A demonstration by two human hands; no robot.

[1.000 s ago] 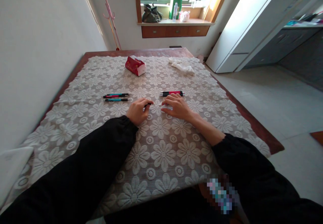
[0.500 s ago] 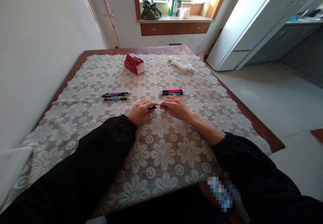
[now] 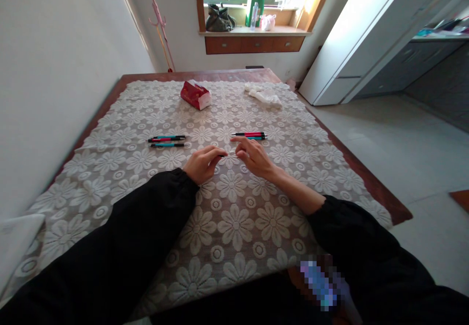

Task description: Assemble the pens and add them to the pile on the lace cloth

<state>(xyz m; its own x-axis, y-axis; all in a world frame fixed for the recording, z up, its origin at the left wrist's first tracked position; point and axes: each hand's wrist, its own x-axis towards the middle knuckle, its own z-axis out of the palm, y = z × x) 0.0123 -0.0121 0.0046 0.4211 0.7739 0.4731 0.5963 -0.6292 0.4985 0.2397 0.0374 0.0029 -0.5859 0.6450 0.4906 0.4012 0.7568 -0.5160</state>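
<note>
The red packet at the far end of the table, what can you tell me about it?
The red packet looks like a soft pack of tissues, with a white end facing right. It lies tilted on the lace tablecloth, far from both hands. Nothing else touches it; a crumpled white cloth lies apart to its right.

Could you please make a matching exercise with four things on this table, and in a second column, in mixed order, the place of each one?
Things:
1. red tissue pack
2. white cloth
3. pens with teal ones
4. red and black pens

Places:
A. just beyond the right hand
B. far side of the table, right
C. left of the left hand
D. far side of the table, near the middle

Pairs: 1-D, 2-B, 3-C, 4-A
</note>
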